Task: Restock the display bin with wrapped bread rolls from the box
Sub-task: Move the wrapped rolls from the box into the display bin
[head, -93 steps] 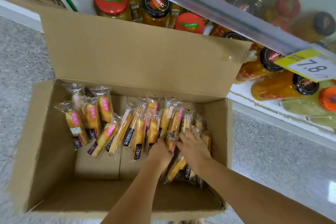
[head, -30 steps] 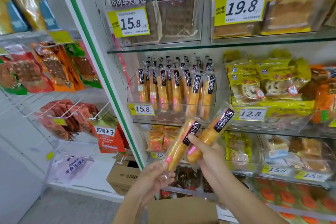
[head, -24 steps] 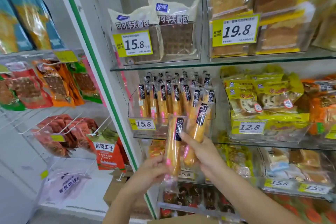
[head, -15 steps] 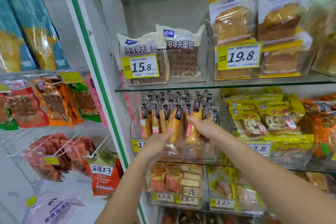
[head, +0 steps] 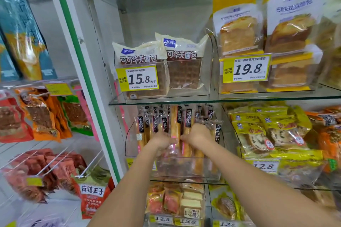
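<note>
A clear plastic display bin [head: 184,168] sits on the middle glass shelf, packed with upright wrapped bread rolls [head: 147,125] with black labels. My left hand [head: 161,142] grips one long roll [head: 175,121] at its lower end and holds it upright over the bin. Beside it, my right hand [head: 197,133] holds a second roll [head: 188,123], also upright among the stocked ones. Both hands are inside the bin's opening, nearly touching each other. The box is out of view.
The glass shelf [head: 203,100] above the bin carries waffle bread packs [head: 182,64] and boxed loaves [head: 238,38]. Yellow-wrapped bread [head: 267,131] fills the bin to the right. A white and green upright [head: 83,72] stands left, with hanging snack packs [head: 40,112] beyond.
I have come up from the box with one roll in each hand. Both hands rose to the middle shelf and moved the rolls in among those standing in the bin.
</note>
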`<move>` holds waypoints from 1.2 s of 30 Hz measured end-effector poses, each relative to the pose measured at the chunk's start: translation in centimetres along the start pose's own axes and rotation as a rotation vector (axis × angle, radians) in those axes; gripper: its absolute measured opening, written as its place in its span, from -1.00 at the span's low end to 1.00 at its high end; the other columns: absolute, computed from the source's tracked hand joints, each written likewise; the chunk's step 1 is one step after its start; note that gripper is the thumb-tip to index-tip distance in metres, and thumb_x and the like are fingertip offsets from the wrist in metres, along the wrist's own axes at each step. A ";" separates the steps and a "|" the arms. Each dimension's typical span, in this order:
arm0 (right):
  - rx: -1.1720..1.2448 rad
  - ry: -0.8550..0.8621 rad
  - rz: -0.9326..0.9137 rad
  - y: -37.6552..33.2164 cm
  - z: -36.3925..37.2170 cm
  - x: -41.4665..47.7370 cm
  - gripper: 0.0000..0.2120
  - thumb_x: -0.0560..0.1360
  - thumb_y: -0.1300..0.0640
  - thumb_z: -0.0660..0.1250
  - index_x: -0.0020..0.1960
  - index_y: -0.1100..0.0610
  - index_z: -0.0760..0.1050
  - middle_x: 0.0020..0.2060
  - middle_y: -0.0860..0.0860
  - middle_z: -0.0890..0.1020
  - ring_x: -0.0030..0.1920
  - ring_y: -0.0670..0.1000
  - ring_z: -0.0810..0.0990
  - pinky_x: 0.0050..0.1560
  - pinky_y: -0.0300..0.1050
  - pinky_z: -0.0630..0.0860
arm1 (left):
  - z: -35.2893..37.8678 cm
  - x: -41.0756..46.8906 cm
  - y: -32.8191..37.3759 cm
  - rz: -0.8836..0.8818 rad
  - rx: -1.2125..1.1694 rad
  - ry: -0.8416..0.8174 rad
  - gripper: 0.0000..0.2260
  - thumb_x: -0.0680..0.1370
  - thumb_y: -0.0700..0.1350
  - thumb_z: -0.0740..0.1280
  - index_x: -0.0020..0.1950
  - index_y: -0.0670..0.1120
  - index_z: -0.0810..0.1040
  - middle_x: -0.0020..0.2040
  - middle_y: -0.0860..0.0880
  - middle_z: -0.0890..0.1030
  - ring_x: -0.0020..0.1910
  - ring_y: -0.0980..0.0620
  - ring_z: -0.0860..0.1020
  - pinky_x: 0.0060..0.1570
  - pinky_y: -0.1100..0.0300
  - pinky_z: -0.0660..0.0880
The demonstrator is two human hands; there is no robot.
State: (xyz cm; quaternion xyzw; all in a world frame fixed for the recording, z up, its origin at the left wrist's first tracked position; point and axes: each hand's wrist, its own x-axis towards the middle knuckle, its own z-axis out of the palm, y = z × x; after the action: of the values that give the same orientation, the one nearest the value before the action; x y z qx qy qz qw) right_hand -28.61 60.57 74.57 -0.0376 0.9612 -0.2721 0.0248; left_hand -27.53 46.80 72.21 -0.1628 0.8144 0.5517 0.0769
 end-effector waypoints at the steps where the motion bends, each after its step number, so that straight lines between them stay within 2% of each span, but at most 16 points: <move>1: -0.032 -0.023 -0.001 0.0 0.4 -0.1 -0.67 0.43 -0.06 0.43 -0.04 0.20 0.52 -0.17 0.04 0.55 -0.14 0.05 0.57 -0.20 -0.16 0.48 | 0.0 0.3 -0.5 -0.015 0.035 -0.018 -0.73 0.49 -0.18 0.41 0.12 -0.20 0.44 -0.08 -0.09 0.53 -0.23 0.05 0.50 -0.32 0.25 0.55; 3: -0.089 -0.072 0.011 0.2 1.2 0.0 -0.71 0.41 -0.05 0.44 -0.14 0.18 0.51 -0.15 0.04 0.59 -0.10 0.05 0.60 -0.14 -0.14 0.54 | -0.1 0.8 -1.1 -0.039 0.125 -0.050 -0.85 0.47 -0.20 0.42 -0.04 -0.16 0.48 -0.16 -0.08 0.52 -0.23 0.03 0.51 -0.21 0.21 0.56; 5: -0.123 -0.071 0.015 0.6 1.8 0.2 -0.67 0.43 -0.09 0.41 -0.25 0.14 0.42 -0.20 0.02 0.58 -0.15 0.03 0.59 -0.17 -0.14 0.55 | -0.2 1.4 -1.3 -0.022 0.257 -0.062 -0.88 0.48 -0.20 0.42 -0.06 -0.19 0.53 -0.15 -0.10 0.56 -0.16 0.00 0.55 -0.10 0.17 0.57; 6: -0.144 -0.054 0.011 0.7 1.9 0.3 -0.66 0.45 -0.13 0.38 -0.22 0.14 0.44 -0.20 0.02 0.59 -0.15 0.02 0.60 -0.18 -0.13 0.55 | -0.2 1.3 -1.2 -0.022 0.329 -0.046 -0.89 0.48 -0.21 0.41 -0.05 -0.20 0.53 -0.15 -0.10 0.56 -0.15 -0.01 0.56 -0.14 0.19 0.58; 8: -0.201 -0.002 0.001 0.8 1.9 0.4 -0.60 0.49 -0.18 0.31 0.01 0.17 0.51 -0.11 0.03 0.63 -0.10 0.03 0.64 -0.16 -0.11 0.57 | -0.4 1.2 -1.2 -0.014 0.505 -0.004 -0.88 0.49 -0.22 0.38 0.00 -0.19 0.52 -0.16 -0.07 0.54 -0.11 -0.02 0.58 -0.23 0.21 0.56; 10: -0.244 0.027 -0.006 1.0 1.9 0.6 -0.55 0.51 -0.17 0.28 0.19 0.17 0.48 -0.03 0.05 0.63 -0.06 0.03 0.63 -0.17 -0.11 0.54 | -0.3 1.3 -1.5 0.025 0.671 0.047 -0.81 0.49 -0.16 0.39 0.07 -0.18 0.54 -0.08 -0.05 0.53 0.01 -0.04 0.58 -0.05 0.21 0.53; 14: -0.277 0.006 -0.042 1.3 2.3 0.4 -0.61 0.54 -0.12 0.26 0.10 0.20 0.52 -0.17 0.04 0.56 -0.10 0.03 0.61 -0.16 -0.11 0.53 | 0.2 1.5 -2.1 0.076 0.737 0.099 -0.79 0.50 -0.21 0.35 0.13 -0.21 0.59 -0.07 -0.05 0.53 0.04 -0.04 0.57 0.04 0.18 0.49; 17: -0.313 0.005 -0.079 1.4 2.6 0.3 -0.68 0.58 -0.05 0.22 0.04 0.21 0.53 -0.14 0.06 0.59 -0.10 0.05 0.61 -0.14 -0.10 0.54 | 0.5 1.1 -2.2 0.110 0.794 0.094 -0.80 0.53 -0.28 0.28 0.13 -0.24 0.58 -0.02 -0.11 0.57 0.10 -0.10 0.56 0.04 0.14 0.50; 21: -0.346 0.090 -0.154 2.0 2.7 -0.2 -0.79 0.58 0.12 0.21 -0.10 0.20 0.55 -0.32 -0.01 0.53 -0.22 0.02 0.61 -0.26 -0.14 0.55 | 0.9 0.3 -2.5 0.146 0.770 0.166 -0.85 0.53 -0.26 0.26 0.05 -0.19 0.58 -0.04 -0.10 0.55 0.02 -0.09 0.56 0.01 0.10 0.50; 23: -0.265 0.157 -0.230 2.7 2.1 -1.1 -0.67 0.60 -0.01 0.17 -0.22 0.17 0.45 -0.41 -0.02 0.47 -0.30 0.02 0.56 -0.29 -0.15 0.50 | 0.9 -0.7 -2.9 0.209 0.709 0.282 -0.79 0.55 -0.21 0.25 0.14 -0.18 0.57 0.06 -0.11 0.60 0.05 -0.09 0.58 0.04 0.10 0.52; 25: -0.137 0.223 -0.326 3.4 1.1 -3.1 -0.62 0.60 -0.11 0.13 -0.24 0.13 0.43 -0.43 -0.03 0.51 -0.36 0.00 0.54 -0.36 -0.17 0.45 | 1.3 -3.2 -3.9 0.381 0.551 0.424 -0.75 0.56 -0.16 0.26 0.23 -0.14 0.52 0.13 -0.07 0.61 0.05 -0.02 0.58 0.04 0.18 0.50; 28: 0.063 0.214 -0.484 5.3 1.7 -7.1 -0.64 0.59 -0.14 0.13 -0.31 0.01 0.39 -0.51 -0.09 0.45 -0.47 -0.13 0.44 -0.39 -0.25 0.32 | 3.1 -8.6 -7.4 0.563 0.248 0.502 -0.90 0.56 -0.12 0.29 0.06 -0.02 0.53 -0.17 0.06 0.60 -0.25 0.23 0.52 -0.25 0.40 0.40; 29: 0.086 0.171 -0.522 6.3 2.7 -8.5 -0.62 0.58 -0.16 0.11 -0.34 -0.03 0.37 -0.54 -0.10 0.43 -0.49 -0.13 0.42 -0.34 -0.24 0.33 | 4.0 -9.9 -9.4 0.546 0.192 0.476 -0.97 0.56 -0.10 0.30 -0.02 0.00 0.51 -0.31 0.07 0.55 -0.36 0.22 0.49 -0.35 0.42 0.35; 31: 0.062 0.053 -0.534 9.0 5.9 -10.7 -0.57 0.57 -0.21 0.08 -0.41 -0.04 0.32 -0.56 -0.08 0.39 -0.49 -0.09 0.41 -0.30 -0.12 0.36 | 6.4 -11.2 -14.5 0.456 0.179 0.392 -0.94 0.55 -0.04 0.31 -0.09 0.01 0.49 -0.48 0.08 0.40 -0.49 0.19 0.42 -0.46 0.36 0.28; 33: -0.016 -0.100 -0.499 12.2 10.5 -12.3 -0.52 0.57 -0.22 0.05 -0.43 0.00 0.25 -0.57 -0.05 0.33 -0.48 -0.05 0.37 -0.37 -0.09 0.32 | 9.4 -11.8 -20.2 0.303 0.233 0.309 -0.92 0.55 0.00 0.30 -0.11 0.04 0.46 -0.51 0.09 0.33 -0.52 0.17 0.36 -0.48 0.33 0.24; 36: -0.104 -0.272 -0.369 17.2 18.3 -13.8 -0.48 0.54 -0.33 -0.07 -0.39 0.01 0.25 -0.53 -0.04 0.33 -0.39 0.05 0.49 -0.35 -0.05 0.29 | 13.3 -12.2 -28.9 0.034 0.229 0.217 -0.95 0.54 -0.04 0.29 -0.12 0.06 0.49 -0.40 0.03 0.48 -0.39 0.05 0.47 -0.30 0.13 0.47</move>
State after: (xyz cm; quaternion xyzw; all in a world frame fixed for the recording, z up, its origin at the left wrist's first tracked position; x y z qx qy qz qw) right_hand -14.68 66.86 50.37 -0.2503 0.9386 -0.2148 0.1017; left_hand -6.70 51.53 45.63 -0.1979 0.8780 0.4357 -0.0030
